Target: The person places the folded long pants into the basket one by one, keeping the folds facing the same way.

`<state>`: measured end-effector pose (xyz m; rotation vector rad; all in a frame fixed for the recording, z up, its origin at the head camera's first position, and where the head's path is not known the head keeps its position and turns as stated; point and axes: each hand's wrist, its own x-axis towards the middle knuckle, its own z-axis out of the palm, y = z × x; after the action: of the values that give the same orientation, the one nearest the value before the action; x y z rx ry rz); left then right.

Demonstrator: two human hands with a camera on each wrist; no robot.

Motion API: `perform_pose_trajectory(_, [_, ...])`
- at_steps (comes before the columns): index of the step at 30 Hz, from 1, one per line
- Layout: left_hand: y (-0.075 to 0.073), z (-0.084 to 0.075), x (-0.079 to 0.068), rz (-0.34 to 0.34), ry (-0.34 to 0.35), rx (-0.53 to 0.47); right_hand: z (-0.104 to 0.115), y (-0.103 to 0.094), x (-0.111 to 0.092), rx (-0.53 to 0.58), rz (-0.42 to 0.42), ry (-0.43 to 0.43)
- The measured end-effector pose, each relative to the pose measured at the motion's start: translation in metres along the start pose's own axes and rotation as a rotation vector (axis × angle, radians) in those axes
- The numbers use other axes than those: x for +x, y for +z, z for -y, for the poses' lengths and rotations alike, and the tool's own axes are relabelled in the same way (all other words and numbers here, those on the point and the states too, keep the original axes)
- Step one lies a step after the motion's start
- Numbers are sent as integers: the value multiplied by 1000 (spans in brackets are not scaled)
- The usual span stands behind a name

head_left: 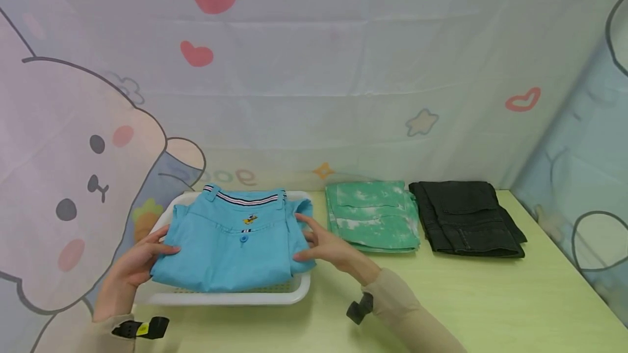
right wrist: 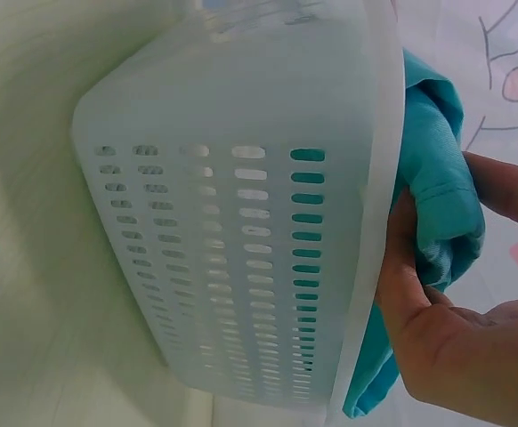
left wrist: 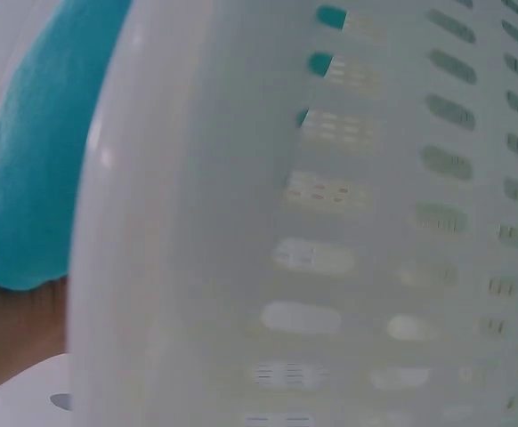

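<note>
Folded light-blue pants lie across the top of a white plastic basket, their striped waistband toward the wall. A button and a small embroidered figure show on the front. My left hand holds the pants' left side, fingers on top of the cloth. At the opposite side my right hand grips the folded edge, and the right wrist view shows its fingers and thumb around a blue fold just past the basket rim. In the left wrist view the basket wall hides most of the left hand.
A folded green-and-white patterned garment lies right of the basket. Beside it is a folded black garment of denim-like cloth. Both sit on the pale green table near its back edge, before a printed curtain.
</note>
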<state>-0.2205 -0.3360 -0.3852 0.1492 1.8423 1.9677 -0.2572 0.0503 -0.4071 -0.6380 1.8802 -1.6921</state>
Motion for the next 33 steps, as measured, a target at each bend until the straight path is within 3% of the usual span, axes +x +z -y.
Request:
perform_pose_trajectory(9, [-6,-1,2,24,-16,3,5,2,5,-9,20,22])
perform_pose_trajectory(20, [-10,5,4,-113,-87,178,9,13,12,-65,12,38])
perform_pose_trajectory(27, [-14,9,5,-147,-99,258,10,18,18,-84,4,49])
perform_pose_trajectory(33, [-17,12,5,-142,-102,260,9,20,21,-100,-8,61])
